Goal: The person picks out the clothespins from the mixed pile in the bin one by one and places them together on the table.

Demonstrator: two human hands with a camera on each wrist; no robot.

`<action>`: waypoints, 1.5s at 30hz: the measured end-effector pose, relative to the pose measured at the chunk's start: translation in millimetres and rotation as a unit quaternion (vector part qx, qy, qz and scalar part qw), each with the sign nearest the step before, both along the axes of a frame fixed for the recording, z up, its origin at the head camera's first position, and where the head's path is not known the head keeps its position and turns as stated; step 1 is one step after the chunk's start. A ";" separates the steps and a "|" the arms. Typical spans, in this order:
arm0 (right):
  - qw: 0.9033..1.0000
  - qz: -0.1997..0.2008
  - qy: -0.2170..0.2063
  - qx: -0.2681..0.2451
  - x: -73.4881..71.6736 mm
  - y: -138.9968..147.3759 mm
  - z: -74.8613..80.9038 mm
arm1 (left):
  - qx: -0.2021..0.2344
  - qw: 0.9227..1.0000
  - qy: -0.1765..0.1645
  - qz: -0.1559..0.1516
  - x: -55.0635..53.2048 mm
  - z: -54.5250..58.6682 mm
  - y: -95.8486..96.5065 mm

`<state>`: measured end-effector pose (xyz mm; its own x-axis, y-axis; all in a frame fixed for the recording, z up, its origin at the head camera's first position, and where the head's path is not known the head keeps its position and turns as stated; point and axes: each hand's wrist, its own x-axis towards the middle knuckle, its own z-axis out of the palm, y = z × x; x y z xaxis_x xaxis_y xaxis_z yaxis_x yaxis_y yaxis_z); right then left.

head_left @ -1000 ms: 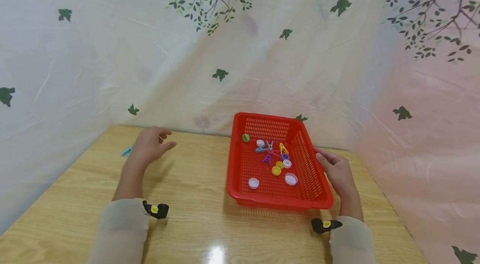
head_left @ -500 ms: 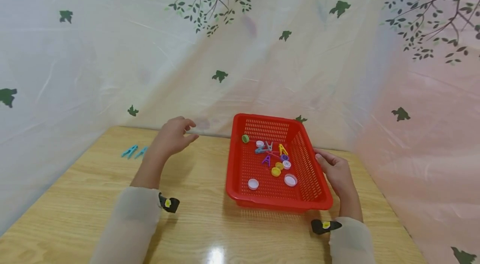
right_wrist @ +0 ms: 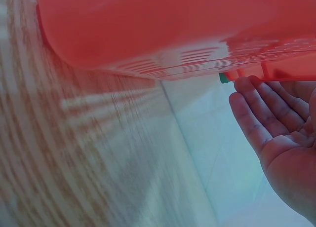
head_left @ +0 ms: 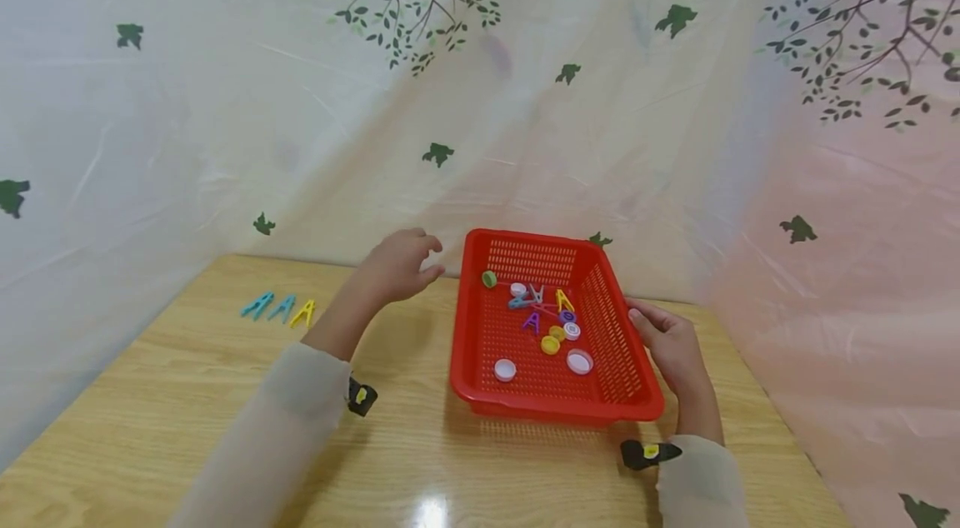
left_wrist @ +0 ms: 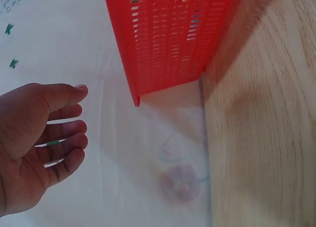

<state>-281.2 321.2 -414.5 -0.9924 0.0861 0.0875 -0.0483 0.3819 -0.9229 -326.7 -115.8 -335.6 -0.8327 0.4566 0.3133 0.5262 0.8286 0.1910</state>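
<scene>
My left hand (head_left: 401, 266) hovers over the table, left of the red plastic basket (head_left: 555, 410), fingers loosely curved and holding nothing. In the left wrist view that hand (left_wrist: 24, 138) is apart from the basket wall (left_wrist: 163, 49). At the basket's right side my right hand (head_left: 672, 349) holds the rim between thumb and fingers. The right wrist view has its fingers (right_wrist: 256, 121) under the rim. Inside the basket lie a yellow clothespin (head_left: 564, 301), a purple clothespin (head_left: 532, 321), white caps (head_left: 505, 370) and yellow caps (head_left: 551, 345), among others.
On the wooden table (head_left: 187, 386), two blue clothespins (head_left: 258, 306) and a yellow clothespin (head_left: 303, 313) form a row at the left, behind my left forearm. A pale patterned cloth (head_left: 360, 136) hangs along the table's back edge and right side.
My left hand has moved right, from beside the clothespins toward the basket, uncovering the second blue clothespin and the yellow one. The right hand and the basket have stayed put.
</scene>
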 end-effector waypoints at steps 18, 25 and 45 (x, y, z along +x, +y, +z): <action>1.000 -0.001 -0.003 0.002 -1.1 0.2 0.2 | -0.156 0.985 0.018 -0.076 -3.0 4.8 73.0; 1.000 -0.001 -0.002 0.000 -1.3 0.3 -0.2 | -0.177 0.980 -0.030 -0.092 -3.7 -1.1 94.7; 1.000 -0.006 -0.009 -0.001 -1.5 -0.5 -2.0 | -0.149 0.969 -0.136 -0.142 -23.8 -30.0 127.7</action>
